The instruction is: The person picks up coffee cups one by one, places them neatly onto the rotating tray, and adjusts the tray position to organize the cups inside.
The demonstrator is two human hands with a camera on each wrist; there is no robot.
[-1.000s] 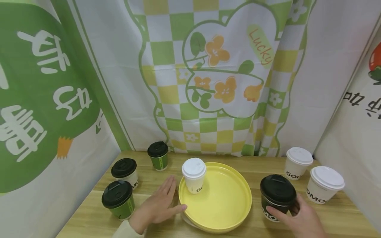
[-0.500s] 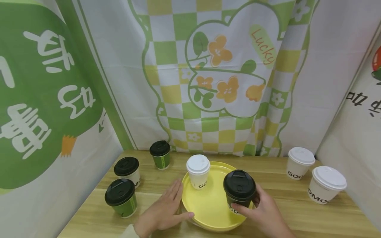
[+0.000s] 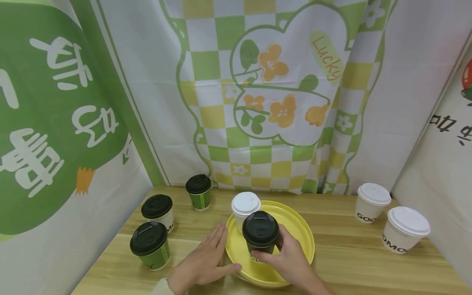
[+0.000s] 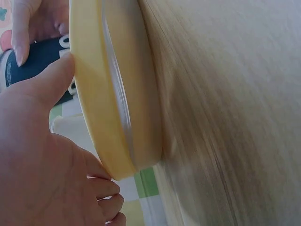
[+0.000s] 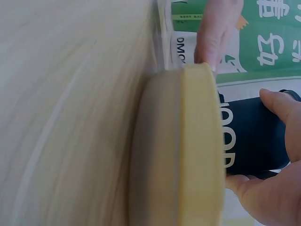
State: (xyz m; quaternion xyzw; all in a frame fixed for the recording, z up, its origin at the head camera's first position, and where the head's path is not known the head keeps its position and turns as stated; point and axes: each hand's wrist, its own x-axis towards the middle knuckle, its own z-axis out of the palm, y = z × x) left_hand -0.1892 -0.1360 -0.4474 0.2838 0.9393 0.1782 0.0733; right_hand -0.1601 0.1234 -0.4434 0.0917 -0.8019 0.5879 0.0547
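My right hand (image 3: 291,260) grips a black-lidded black paper coffee cup (image 3: 261,231) by its side, thumb in front, above the left-middle of a round yellow tray (image 3: 296,233). The cup is upright; the tray's rim hides its base in the right wrist view, so I cannot tell whether it touches. Just behind it, a white-lidded white cup (image 3: 245,203) stands on the tray, partly covered. My left hand (image 3: 203,258) lies flat with straight fingers along the tray's left edge, thumb at the rim. In the left wrist view the thumb (image 4: 59,77) touches that rim.
On the left of the wooden table (image 3: 343,262) stand two green cups with black lids, one near (image 3: 150,246) and one far (image 3: 199,192), and a black-lidded white cup (image 3: 157,209). Two white cups, a rear one (image 3: 372,203) and a front one (image 3: 405,229), stand right. Curtains (image 3: 273,159) enclose the table.
My right hand has carried the black cup leftward from the table at the tray's right to over the tray, beside the white cup. The left hand has stayed at the tray's edge.
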